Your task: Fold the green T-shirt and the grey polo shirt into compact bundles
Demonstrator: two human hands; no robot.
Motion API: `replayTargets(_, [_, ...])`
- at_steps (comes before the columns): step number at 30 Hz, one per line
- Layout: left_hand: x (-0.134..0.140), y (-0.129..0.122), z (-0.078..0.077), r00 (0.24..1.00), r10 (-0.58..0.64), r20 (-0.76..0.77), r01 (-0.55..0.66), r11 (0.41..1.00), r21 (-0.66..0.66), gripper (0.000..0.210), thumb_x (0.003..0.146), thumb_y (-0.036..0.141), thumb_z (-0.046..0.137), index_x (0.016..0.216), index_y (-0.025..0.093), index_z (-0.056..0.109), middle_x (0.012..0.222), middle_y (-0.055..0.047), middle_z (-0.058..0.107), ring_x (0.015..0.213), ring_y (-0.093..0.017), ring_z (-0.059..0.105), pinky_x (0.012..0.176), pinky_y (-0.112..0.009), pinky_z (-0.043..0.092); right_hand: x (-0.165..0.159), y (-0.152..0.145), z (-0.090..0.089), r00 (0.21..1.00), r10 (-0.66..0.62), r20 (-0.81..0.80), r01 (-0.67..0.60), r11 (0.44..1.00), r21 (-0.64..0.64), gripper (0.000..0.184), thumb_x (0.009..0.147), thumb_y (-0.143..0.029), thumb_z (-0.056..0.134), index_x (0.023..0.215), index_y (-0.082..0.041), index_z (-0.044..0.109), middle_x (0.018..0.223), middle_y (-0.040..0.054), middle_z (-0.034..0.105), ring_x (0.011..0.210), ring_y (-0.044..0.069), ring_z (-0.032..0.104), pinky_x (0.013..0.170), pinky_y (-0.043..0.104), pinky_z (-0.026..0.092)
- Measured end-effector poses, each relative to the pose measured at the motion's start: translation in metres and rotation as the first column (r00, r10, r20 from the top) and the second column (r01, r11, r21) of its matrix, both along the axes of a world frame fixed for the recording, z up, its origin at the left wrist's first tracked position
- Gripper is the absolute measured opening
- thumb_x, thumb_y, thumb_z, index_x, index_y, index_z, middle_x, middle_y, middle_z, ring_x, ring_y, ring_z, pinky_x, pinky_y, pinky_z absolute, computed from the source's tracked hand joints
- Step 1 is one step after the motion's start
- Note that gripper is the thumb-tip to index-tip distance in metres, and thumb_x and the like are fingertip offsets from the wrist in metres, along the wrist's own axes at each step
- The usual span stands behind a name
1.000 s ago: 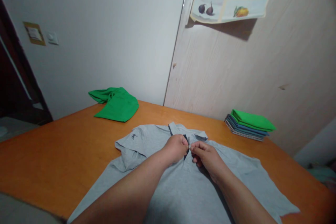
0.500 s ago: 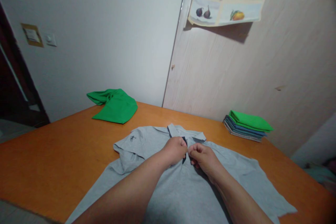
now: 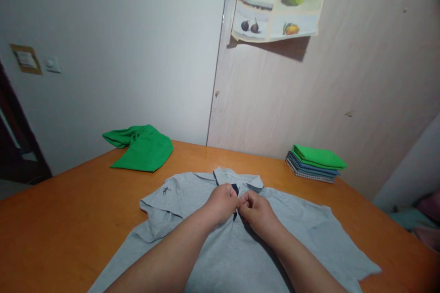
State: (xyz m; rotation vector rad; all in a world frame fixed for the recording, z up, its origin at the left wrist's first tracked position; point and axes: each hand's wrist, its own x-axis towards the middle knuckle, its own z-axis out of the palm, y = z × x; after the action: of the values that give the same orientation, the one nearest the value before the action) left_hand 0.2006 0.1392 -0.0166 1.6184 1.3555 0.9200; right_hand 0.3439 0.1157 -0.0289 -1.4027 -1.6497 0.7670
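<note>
A light grey polo shirt (image 3: 227, 256) lies spread front side up, its collar pointing away from me. A small dark emblem marks the sleeve on the left. At the front opening below the collar, my left hand (image 3: 224, 202) pinches one side of the placket, where a dark inner strip shows. My right hand (image 3: 255, 210) pinches the other side, fingertips almost touching those of the left. Whether a button sits between the fingers is hidden.
The shirt lies on an orange-brown table (image 3: 68, 219). A crumpled green cloth (image 3: 146, 149) rests at the back left. At the back right stands a stack of folded clothes (image 3: 314, 163), bright green on top. A fruit picture sheet (image 3: 278, 4) hangs on the wall behind.
The view has shifted a little, so everything sits farther left. My hands have come closer together at the placket and keep their pinch on the shirt.
</note>
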Motion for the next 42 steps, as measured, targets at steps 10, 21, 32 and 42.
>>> replayTargets(10, [0.0, -0.002, 0.003, 0.993, 0.037, 0.114, -0.035, 0.999, -0.022, 0.021, 0.066, 0.003, 0.055, 0.073, 0.02, 0.047, 0.052, 0.009, 0.048, 0.049, -0.01, 0.05, 0.048, -0.02, 0.031, 0.001, 0.006, -0.013, 0.999, 0.005, -0.054, -0.006, 1.0, -0.013, 0.008, 0.069, -0.023, 0.059, 0.075, -0.023, 0.054, 0.054, -0.0055, 0.054, 0.049, 0.011, 0.046, 0.047, 0.023, 0.029])
replayTargets(21, [0.0, -0.003, 0.009, 0.966, 0.024, 0.257, 0.012, 0.99, -0.139, 0.026, 0.069, 0.003, 0.056, 0.083, 0.022, 0.043, 0.056, 0.011, 0.046, 0.047, -0.009, 0.048, 0.048, -0.02, 0.031, -0.002, -0.002, 0.003, 0.985, 0.027, -0.173, -0.039, 0.997, -0.064, 0.007, 0.073, -0.029, 0.055, 0.072, -0.023, 0.053, 0.048, -0.0065, 0.051, 0.044, 0.011, 0.045, 0.046, 0.023, 0.032])
replayTargets(32, [0.0, -0.001, 0.005, 0.975, 0.016, 0.22, 0.011, 0.993, -0.122, 0.026, 0.069, 0.008, 0.061, 0.085, 0.021, 0.046, 0.059, 0.011, 0.044, 0.05, -0.008, 0.046, 0.047, -0.02, 0.028, 0.001, 0.0, -0.003, 0.999, 0.046, -0.009, -0.046, 0.999, 0.024, 0.007, 0.078, -0.027, 0.055, 0.075, -0.021, 0.055, 0.054, -0.0054, 0.053, 0.049, 0.01, 0.046, 0.048, 0.023, 0.031])
replayTargets(42, [0.001, 0.0, 0.008, 0.955, 0.066, 0.288, -0.019, 0.987, -0.162, 0.03, 0.065, 0.003, 0.056, 0.086, 0.022, 0.044, 0.055, 0.011, 0.044, 0.046, -0.009, 0.044, 0.046, -0.02, 0.028, 0.002, 0.002, -0.004, 0.984, 0.116, -0.138, -0.116, 0.993, 0.007, 0.01, 0.08, -0.031, 0.058, 0.078, -0.021, 0.055, 0.052, -0.0063, 0.054, 0.047, 0.011, 0.047, 0.047, 0.023, 0.033])
